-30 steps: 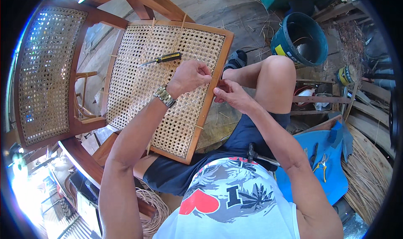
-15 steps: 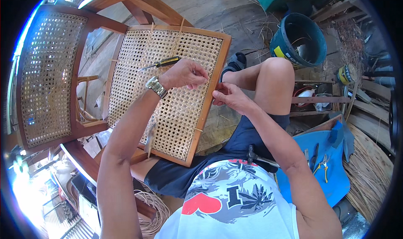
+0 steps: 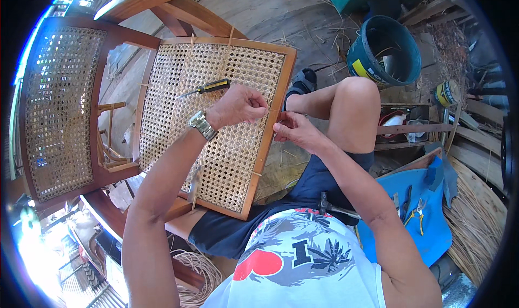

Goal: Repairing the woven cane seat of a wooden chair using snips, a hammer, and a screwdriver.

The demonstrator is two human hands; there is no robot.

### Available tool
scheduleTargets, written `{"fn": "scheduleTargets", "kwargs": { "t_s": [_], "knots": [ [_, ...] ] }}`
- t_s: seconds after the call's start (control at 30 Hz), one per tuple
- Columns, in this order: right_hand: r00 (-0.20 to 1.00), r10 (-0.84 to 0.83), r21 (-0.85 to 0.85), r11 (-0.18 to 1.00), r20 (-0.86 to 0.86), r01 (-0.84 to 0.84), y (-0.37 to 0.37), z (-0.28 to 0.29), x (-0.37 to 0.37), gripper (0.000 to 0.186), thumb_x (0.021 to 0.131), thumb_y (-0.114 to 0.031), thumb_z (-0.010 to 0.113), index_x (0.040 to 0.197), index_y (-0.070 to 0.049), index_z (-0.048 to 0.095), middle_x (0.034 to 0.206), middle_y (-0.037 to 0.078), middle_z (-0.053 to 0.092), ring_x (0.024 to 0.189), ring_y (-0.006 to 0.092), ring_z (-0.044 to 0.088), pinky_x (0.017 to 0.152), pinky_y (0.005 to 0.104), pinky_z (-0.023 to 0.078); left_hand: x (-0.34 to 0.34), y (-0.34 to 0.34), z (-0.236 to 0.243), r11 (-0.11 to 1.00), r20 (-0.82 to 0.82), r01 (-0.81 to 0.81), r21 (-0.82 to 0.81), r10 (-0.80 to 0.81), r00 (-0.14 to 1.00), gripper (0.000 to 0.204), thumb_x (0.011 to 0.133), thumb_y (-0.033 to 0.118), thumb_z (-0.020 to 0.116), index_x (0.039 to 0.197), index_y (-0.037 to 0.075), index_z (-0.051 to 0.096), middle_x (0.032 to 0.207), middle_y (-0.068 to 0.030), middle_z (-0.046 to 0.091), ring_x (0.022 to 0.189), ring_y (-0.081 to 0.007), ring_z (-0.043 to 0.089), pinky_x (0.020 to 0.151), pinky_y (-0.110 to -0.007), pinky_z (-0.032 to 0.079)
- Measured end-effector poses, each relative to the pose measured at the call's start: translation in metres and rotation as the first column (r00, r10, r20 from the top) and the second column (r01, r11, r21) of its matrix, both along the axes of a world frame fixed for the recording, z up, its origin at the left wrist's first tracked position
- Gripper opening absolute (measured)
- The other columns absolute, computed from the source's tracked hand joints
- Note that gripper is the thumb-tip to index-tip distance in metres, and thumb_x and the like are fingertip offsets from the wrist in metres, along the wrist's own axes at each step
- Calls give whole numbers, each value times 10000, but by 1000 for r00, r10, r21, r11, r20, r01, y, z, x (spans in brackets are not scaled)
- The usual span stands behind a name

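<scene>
head view, chair seat point(image 3: 230, 170): before the person, tilted toward the lap; cane weave point(image 3: 162, 100) fills it, so most looks done
strips point(image 3: 231, 35): some poke past the wooden frame point(image 3: 260, 159), seemingly left to finish
left hand point(image 3: 240, 107): above the weave, fingertips close together; grip, cannot tell
right hand point(image 3: 298, 132): beside the frame, fingers curled; grip, cannot tell
screwdriver point(image 3: 212, 85): lying on the weave

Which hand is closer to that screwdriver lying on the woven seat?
Left. The left hand is just right of and below the screwdriver in the picture; the right hand is farther off, by the seat's wooden edge.
</scene>
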State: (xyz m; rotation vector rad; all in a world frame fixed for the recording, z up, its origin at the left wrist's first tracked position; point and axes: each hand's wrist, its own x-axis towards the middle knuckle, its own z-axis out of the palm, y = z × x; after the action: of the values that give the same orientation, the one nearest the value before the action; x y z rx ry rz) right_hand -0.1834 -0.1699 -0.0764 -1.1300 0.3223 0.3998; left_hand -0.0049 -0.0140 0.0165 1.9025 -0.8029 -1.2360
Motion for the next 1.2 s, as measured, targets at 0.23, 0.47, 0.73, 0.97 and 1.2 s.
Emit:
{"fn": "scheduleTargets", "kwargs": {
  "t_s": [0.23,0.47,0.73,0.97,1.2],
  "knots": [
    [1000,7,17,1000,-4,-7,1,6,0,491,996,-334,699,1315,3,541,1079,46,672,908,122,657,819,288,545,-6,2,-7,999,82,-38,-24,40,996,136,892,133,743,897,-2,731,740,6,692,636,-39,622,559,-209,500],
    [1000,-22,70,997,20,21,3,-1,-1,475,1001,-307,694,1317,11,535,1109,49,653,936,108,631,823,285,548,-5,-9,4,993,111,-39,115,27,993,158,868,149,750,846,-5,722,708,-1,684,608,-47,616,538,-219,491],
    [1000,-10,85,996,12,9,-1,5,1,468,993,-279,705,1290,36,529,1132,82,642,984,151,642,846,317,566,-7,-17,8,981,244,-11,195,-38,969,158,836,151,752,804,2,711,656,-22,676,576,-61,621,516,-229,490],
    [1000,-4,86,996,20,3,-4,-3,-2,508,977,-333,725,1286,24,539,1085,74,661,938,150,661,809,290,550,-12,-16,12,985,208,-73,156,39,977,161,844,132,752,837,-23,706,704,-58,700,611,-97,657,548,-250,525],
    [999,-44,92,995,2,44,4,2,-3,525,976,-344,724,1294,28,534,1079,80,675,918,147,674,793,286,547,-48,33,-1,978,588,41,-203,89,804,420,873,88,719,1277,16,625,1201,-126,591,982,-222,661,823,-320,566]
  ]
}}
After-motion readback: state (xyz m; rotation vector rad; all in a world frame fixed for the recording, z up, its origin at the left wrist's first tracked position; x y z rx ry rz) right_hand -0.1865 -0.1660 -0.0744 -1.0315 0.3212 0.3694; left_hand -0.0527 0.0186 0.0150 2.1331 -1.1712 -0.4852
